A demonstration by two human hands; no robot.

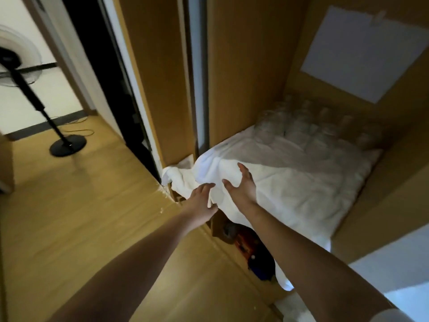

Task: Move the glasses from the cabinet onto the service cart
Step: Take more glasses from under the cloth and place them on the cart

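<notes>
While both bare arms reach toward frame centre, the left hand (pixel 201 200) and right hand (pixel 242 185) hover over the near edge of a white cloth (pixel 290 177), fingers spread apart, clamped on nothing; whether the left fingertips touch the cloth cannot be told. Cloth covers a shelf inside the wooden cabinet (pixel 243 66) and drapes off its front. Clear glasses (pixel 299 126), blurred, stand clustered at the shelf's back, upper right of centre. White paper sheet (pixel 369 52) clipped to the cabinet wall above. Black pedestal fan (pixel 34 98) on the wood floor (pixel 81 217), far left.
</notes>
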